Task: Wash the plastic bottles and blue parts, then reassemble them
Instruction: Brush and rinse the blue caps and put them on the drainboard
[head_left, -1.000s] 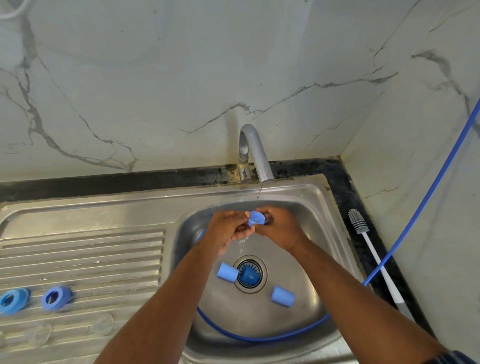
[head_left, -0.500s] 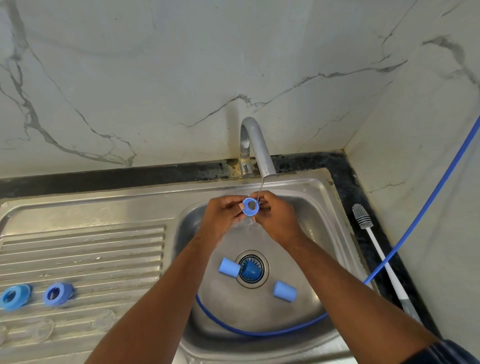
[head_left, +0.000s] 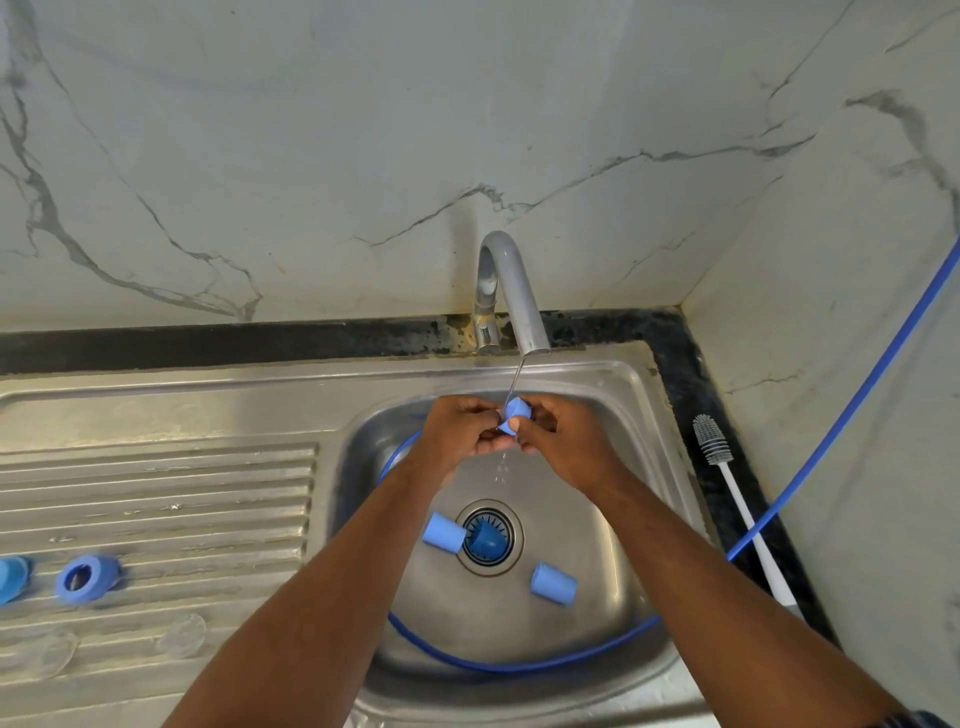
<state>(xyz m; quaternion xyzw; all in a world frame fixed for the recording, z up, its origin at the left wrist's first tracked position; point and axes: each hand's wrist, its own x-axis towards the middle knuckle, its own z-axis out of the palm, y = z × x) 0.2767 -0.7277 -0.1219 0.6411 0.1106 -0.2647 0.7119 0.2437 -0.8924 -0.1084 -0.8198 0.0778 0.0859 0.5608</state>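
Two hands, the left hand and the right hand, pinch one blue cap between curled fingertips, equally near, directly under the tap and its thin stream.

Soft even light, faint glare on steel, wide-angle bending at edges, slight blur lower left
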